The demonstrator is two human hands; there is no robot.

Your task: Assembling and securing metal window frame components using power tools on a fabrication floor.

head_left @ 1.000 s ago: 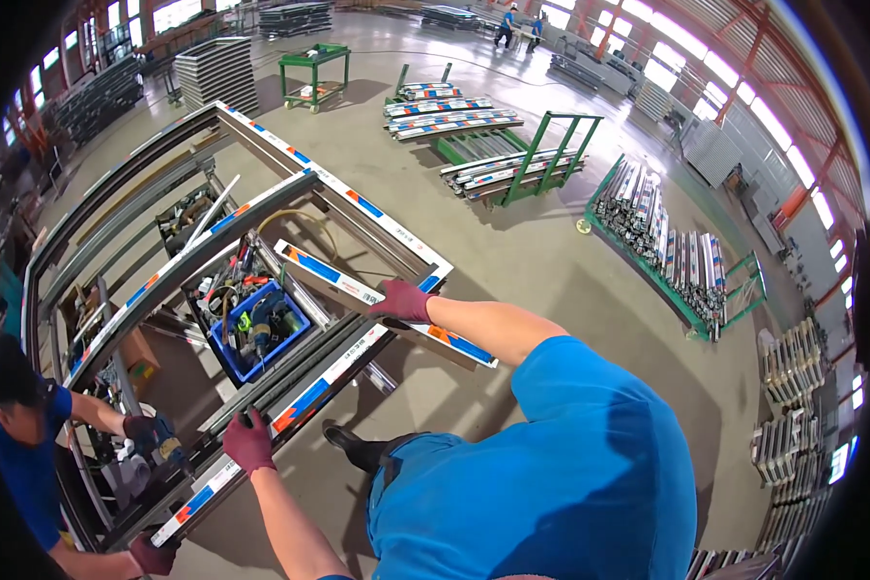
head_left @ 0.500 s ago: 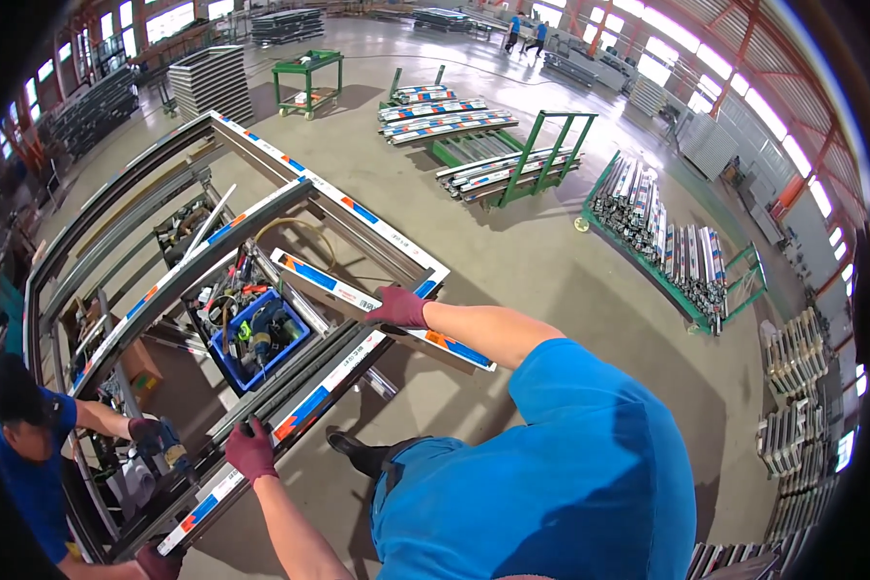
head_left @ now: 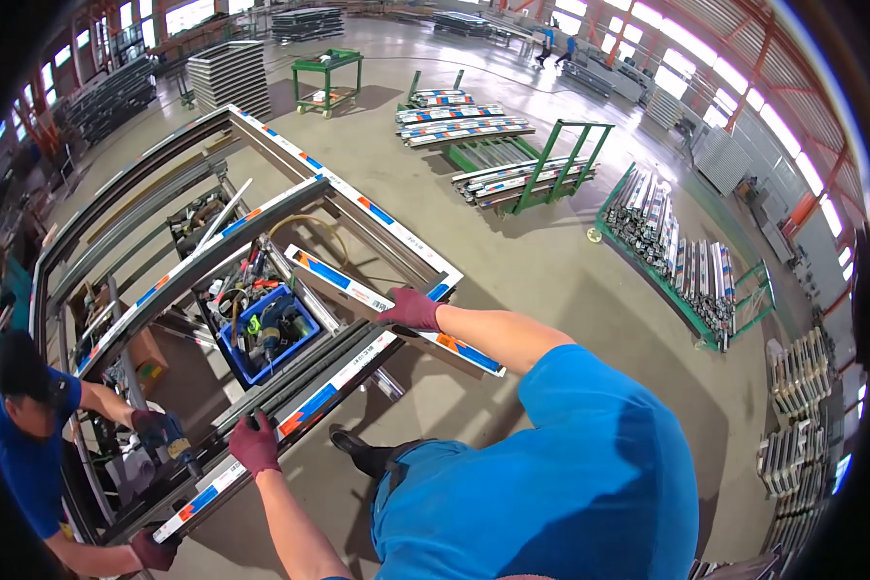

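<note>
My right hand (head_left: pixel 411 309), in a maroon glove, grips a short loose aluminium profile (head_left: pixel 358 287) wrapped in white film with blue and orange marks; it lies across the near corner of a large window frame (head_left: pixel 343 188). In the same kind of glove, my left hand (head_left: pixel 255 443) rests on the frame's near rail (head_left: pixel 290 418), fingers curled over its edge. Inside the frame opening sits a blue crate (head_left: pixel 266 333) full of tools.
A co-worker in a blue shirt (head_left: pixel 24 454) at the lower left holds a power drill (head_left: pixel 172 440) against the frame end. Green racks of profiles (head_left: pixel 527 169) and a trolley of metal bars (head_left: pixel 681 266) stand on the concrete floor beyond.
My left hand has slid a little rightward along the near rail. The right hand stays on the short profile. The co-worker's drill hand has shifted slightly.
</note>
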